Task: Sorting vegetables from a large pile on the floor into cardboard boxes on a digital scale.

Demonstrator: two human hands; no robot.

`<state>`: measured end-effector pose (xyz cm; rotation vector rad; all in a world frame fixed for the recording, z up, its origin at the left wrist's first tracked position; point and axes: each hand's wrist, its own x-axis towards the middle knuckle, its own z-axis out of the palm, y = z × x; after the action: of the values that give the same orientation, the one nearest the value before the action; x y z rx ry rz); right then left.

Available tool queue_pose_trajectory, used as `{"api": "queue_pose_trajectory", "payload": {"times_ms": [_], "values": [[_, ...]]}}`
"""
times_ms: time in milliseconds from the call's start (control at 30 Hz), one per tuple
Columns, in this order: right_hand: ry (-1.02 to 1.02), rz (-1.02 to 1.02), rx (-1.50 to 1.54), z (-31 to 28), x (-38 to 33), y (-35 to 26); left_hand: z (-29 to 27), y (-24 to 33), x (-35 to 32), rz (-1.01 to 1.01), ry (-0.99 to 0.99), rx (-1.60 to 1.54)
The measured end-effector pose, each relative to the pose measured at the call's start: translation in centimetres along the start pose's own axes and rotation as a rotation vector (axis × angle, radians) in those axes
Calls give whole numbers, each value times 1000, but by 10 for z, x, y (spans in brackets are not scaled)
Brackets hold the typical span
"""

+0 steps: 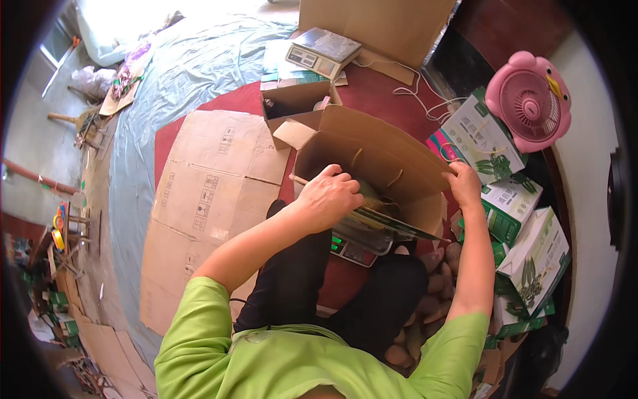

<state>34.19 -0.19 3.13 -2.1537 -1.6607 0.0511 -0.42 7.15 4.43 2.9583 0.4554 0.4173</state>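
Between the left hand [330,197] and right hand [463,185] at centre, the mouth of the large cardboard box [405,149] leaves a way in, narrowed by a flap slanting across its lower side. Low passage runs over the flat cardboard sheet [222,176] at centre left. Above centre, a small open box [302,106] and a white scale [323,53] block the way; at right, green-and-white cartons [537,259], looped cord [428,106] and a pink fan [530,106] do.

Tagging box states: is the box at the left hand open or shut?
Open. The box shows its brown inside and cord loops, with no lid over them.
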Motion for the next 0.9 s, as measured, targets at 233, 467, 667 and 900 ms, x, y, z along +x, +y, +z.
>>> {"api": "queue_pose_trajectory", "payload": {"times_ms": [233, 467, 667, 900], "values": [[26, -93, -14, -23, 15, -68, -21, -32, -33, 3, 124, -56], [82, -361, -184, -32, 65, -178, -46, -75, -110, -238, 326, -125], [91, -492, -140, 5, 89, -262, -86, -83, -182, -392, 420, -76], [-87, -489, -1, 77, 57, -373, -118, -92, -311, -582, 264, 245]]}}
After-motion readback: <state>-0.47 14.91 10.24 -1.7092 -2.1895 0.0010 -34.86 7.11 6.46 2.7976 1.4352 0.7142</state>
